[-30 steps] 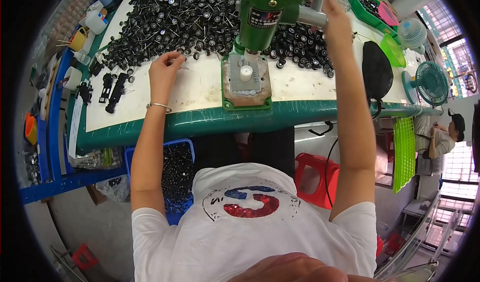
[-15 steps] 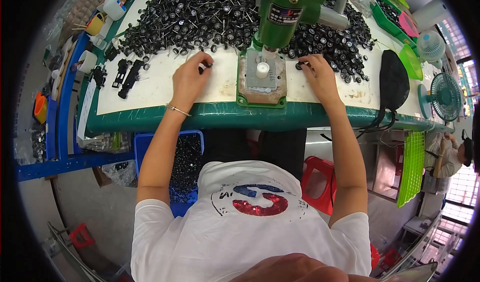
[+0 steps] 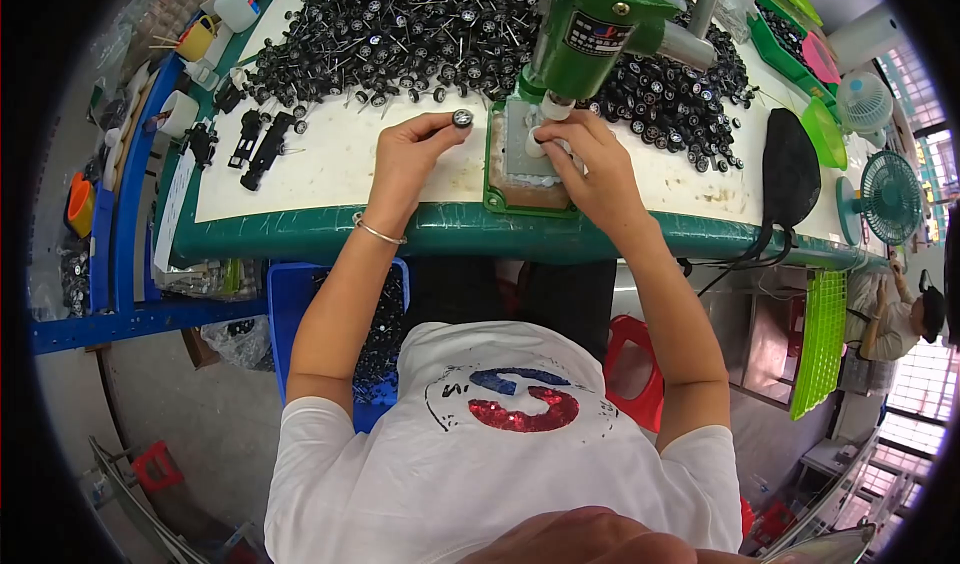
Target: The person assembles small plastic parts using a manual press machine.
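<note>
The left hand (image 3: 408, 149) held a small black wheel (image 3: 462, 118) pinched in its grip, fingertips together on it, just left of the green press (image 3: 590, 24) base plate (image 3: 520, 179). The press seat lay to the right of the wheel, and the right hand (image 3: 590, 169) was nearer to it, its fingers closed on a small pale part (image 3: 537, 148) there. Half a second earlier both hands lay wider apart on the white surface (image 3: 320, 164), beside the wheel heap (image 3: 400, 24); they had since come in toward the press.
</note>
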### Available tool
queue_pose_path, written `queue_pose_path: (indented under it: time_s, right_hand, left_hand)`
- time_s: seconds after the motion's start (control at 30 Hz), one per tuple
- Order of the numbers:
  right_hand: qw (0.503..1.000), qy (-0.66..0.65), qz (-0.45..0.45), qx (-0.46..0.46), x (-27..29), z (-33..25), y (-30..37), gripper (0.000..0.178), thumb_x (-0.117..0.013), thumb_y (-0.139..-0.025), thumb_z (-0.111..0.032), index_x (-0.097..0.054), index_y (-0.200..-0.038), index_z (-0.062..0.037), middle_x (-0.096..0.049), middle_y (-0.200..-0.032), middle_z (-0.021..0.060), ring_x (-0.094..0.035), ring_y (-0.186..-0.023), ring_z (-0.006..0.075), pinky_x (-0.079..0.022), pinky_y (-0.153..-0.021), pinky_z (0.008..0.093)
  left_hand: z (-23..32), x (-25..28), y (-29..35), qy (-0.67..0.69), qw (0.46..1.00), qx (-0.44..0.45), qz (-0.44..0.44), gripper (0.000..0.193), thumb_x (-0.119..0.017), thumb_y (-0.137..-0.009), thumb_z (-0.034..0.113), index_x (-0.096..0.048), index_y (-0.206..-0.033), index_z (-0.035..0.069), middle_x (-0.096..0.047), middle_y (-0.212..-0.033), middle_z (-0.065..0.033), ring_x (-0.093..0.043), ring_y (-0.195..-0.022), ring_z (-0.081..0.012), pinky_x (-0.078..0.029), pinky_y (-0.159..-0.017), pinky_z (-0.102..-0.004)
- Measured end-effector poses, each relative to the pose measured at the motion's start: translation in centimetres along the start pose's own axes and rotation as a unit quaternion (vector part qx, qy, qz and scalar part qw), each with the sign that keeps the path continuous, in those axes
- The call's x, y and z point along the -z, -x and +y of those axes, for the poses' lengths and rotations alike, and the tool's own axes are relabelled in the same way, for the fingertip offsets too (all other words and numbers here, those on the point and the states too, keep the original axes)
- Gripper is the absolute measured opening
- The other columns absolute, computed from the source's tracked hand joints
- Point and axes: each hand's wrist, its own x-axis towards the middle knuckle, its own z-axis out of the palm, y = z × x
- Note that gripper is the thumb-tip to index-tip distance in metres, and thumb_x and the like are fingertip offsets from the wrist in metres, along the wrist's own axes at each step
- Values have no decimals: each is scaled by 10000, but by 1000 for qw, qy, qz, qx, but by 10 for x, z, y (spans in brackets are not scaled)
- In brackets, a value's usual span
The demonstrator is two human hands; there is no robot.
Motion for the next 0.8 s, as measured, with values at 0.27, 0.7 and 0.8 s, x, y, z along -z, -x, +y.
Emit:
queue_pose_path:
  time_s: [0.27, 0.7, 0.8]
  right_hand:
    - [996, -50, 17, -78, -8, 2, 0, 239, -662, -818, -74, -613, -1042, -9, -616, -940, 98, -608, -864, 252, -481, -783, 331]
    - [921, -299, 130, -212, 69, 27, -42, 336, -586, -910, -168, -569, -1205, -6, -632, -1106, 66, -598, -968, 154, -492, -815, 274]
    - [883, -397, 183, -171, 108, 25, -83, 337, -535, -940, -215, -569, -1206, -12, -625, -1167, 79, -616, -1000, 195, -493, -840, 297]
  left_hand:
    - [21, -27, 4, 48, 995, -33, -80, 195, -727, -795, 75, -709, -957, -32, -689, -879, -37, -601, -801, -90, -461, -738, -215]
    - [27, -61, 1, 17, 981, -137, -137, 134, -711, -769, 34, -717, -890, -23, -673, -872, -22, -584, -785, -88, -449, -723, -219]
    - [26, -64, -2, 41, 979, -143, -137, 138, -703, -760, 34, -713, -880, -33, -674, -861, -18, -590, -758, -87, -459, -695, -216]
